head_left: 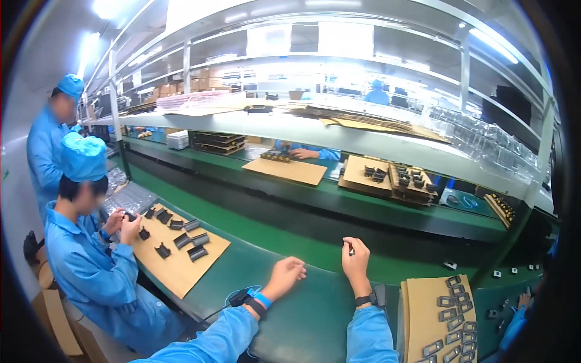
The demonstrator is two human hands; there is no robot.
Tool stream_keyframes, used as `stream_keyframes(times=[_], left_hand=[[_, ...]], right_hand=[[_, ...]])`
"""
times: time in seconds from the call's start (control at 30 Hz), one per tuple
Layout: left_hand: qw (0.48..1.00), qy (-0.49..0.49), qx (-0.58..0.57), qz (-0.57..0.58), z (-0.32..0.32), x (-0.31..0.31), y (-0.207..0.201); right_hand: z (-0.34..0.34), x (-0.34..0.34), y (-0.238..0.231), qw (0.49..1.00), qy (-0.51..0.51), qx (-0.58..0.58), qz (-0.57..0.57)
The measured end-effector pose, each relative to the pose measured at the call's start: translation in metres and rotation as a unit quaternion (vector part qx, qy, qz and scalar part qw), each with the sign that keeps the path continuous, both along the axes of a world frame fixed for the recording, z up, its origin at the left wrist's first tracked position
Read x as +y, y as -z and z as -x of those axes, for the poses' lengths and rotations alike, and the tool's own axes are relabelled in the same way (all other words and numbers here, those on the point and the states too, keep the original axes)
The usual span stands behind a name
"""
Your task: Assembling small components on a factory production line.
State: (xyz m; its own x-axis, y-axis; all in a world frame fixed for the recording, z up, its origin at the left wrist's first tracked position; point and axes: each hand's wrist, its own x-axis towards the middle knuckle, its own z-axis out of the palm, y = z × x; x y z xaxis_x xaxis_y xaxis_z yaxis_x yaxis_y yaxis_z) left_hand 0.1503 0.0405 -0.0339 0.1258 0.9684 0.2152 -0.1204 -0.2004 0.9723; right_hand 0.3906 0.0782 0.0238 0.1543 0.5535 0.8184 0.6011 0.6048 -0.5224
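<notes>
Hands rest low centre on the green surface (302,314): left hand (286,273) curled shut on nothing visible, right hand (355,257) pinching a tiny part (351,250). Keeping that pinch firm seems wise; cardboard tray (423,302) of frames sits lower right.

We sat at a long green bench (302,302) under a white shelf rack (339,139). Bright ceiling lights (109,9) glared above us, and a pale wall (18,163) closed the bench's left end.

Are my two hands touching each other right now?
Apart. The head view shows bare green table between the left hand, curled into a loose fist, and the right hand, which pinches a small dark part.
</notes>
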Motion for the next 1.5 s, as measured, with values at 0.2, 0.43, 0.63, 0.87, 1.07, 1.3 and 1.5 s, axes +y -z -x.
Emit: stream_keyframes(times=[0.2,0.43,0.63,0.87,1.07,1.3,1.5], left_hand=[[1.0,0.016,-0.007,-0.001,-0.006,-0.002,0.001],[0.998,0.005,0.023,-0.064,-0.011,-0.002,-0.018],[0.998,-0.008,0.045,-0.037,0.004,0.01,-0.013],[0.999,0.003,0.033,0.004,-0.006,-0.002,-0.011],[0.999,0.004,0.041,0.001,-0.005,-0.006,-0.016],[0.999,0.008,0.039,-0.019,-0.008,-0.004,-0.019],[0.999,0.008,0.034,-0.023,-0.013,0.001,-0.019]], right_hand=[[0.044,-0.058,-0.109,0.979,-0.113,-0.086,-0.147],[0.044,-0.131,-0.193,0.918,-0.166,-0.124,-0.34],[0.034,-0.191,-0.209,0.902,-0.212,-0.195,-0.322],[0.053,-0.206,-0.19,0.907,-0.19,-0.178,-0.331],[0.054,-0.208,-0.186,0.91,-0.189,-0.179,-0.324],[0.056,-0.203,-0.179,0.909,-0.19,-0.177,-0.326],[0.056,-0.214,-0.19,0.906,-0.188,-0.182,-0.332]])
